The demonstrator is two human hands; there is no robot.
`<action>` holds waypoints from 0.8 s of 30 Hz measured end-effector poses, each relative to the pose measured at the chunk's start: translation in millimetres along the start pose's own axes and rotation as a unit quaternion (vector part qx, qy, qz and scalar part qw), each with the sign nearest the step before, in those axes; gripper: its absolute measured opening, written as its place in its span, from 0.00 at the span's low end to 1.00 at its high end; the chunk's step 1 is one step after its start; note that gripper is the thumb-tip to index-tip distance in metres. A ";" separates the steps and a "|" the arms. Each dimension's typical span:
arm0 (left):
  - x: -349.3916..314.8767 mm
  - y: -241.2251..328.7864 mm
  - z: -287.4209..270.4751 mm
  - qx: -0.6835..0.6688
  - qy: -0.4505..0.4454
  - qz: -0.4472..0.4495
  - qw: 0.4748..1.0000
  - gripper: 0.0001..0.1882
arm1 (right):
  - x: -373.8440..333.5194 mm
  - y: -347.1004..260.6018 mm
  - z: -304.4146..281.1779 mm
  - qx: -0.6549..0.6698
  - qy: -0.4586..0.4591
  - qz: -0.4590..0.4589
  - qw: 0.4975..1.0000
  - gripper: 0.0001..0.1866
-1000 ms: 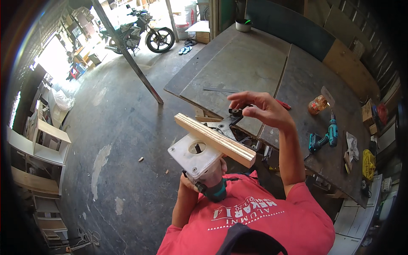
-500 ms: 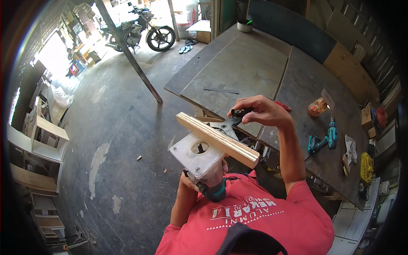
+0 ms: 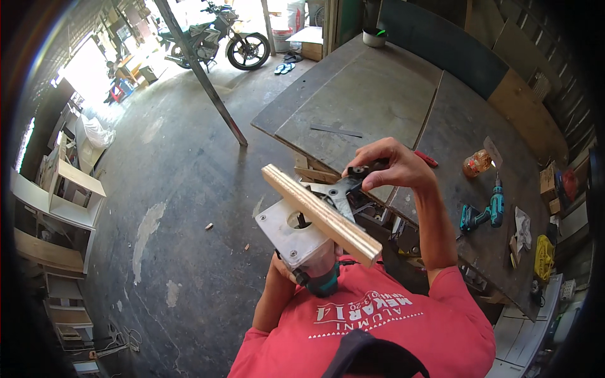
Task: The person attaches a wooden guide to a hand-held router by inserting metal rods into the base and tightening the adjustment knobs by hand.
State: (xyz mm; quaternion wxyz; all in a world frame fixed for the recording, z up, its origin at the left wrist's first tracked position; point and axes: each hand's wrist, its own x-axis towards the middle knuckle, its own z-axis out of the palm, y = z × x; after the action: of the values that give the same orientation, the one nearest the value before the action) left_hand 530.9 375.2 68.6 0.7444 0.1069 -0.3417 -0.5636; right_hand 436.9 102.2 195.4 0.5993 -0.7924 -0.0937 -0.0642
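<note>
My left hand (image 3: 283,269) is wrapped round a teal trim router (image 3: 322,280), held against my shirt with its base facing up. The base is a whitish square plate (image 3: 277,230) with screws at its corners and a dark bit in its round hole. Across the plate lies a plywood strip (image 3: 321,214), partly over the hole and fixed to a metal guide bracket (image 3: 340,194). My right hand (image 3: 397,165) pinches a black knob (image 3: 358,171) at the bracket's far end. Most of my left fingers are hidden behind the router.
A large worktable (image 3: 359,101) stands ahead and right, with a teal cordless drill (image 3: 484,211), an orange jar (image 3: 474,165) and a thin metal strip (image 3: 336,131) on it. A slanting post (image 3: 208,82) rises at left. A motorcycle (image 3: 217,41) is parked far off.
The plywood strip has slid across the base plate toward the bit and covers more of the hole. My right hand stays on the knob. The whole view has shifted slightly.
</note>
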 end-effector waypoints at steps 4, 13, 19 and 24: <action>-1.1 0.2 -0.3 -0.011 -0.007 0.025 1.000 0.63 | 2.5 -0.2 1.4 -0.003 0.006 0.060 0.998 0.22; 37.5 20.4 6.3 -0.106 0.028 0.065 0.992 0.62 | 11.5 17.7 -13.2 0.097 0.018 0.119 0.988 0.17; 42.9 21.3 -7.1 -0.144 0.028 0.085 0.985 0.60 | 20.7 19.9 -15.0 0.114 0.033 0.132 0.984 0.16; 43.7 13.8 -9.6 -0.212 -0.056 0.067 0.973 0.62 | 11.4 2.0 -5.1 0.064 0.069 0.154 0.983 0.15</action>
State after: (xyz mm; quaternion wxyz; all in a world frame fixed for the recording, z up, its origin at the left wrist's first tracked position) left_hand 553.2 337.8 85.9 0.7662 -0.1083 -0.2617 -0.5768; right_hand 448.6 97.6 197.3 0.6569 -0.7507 0.0675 -0.0194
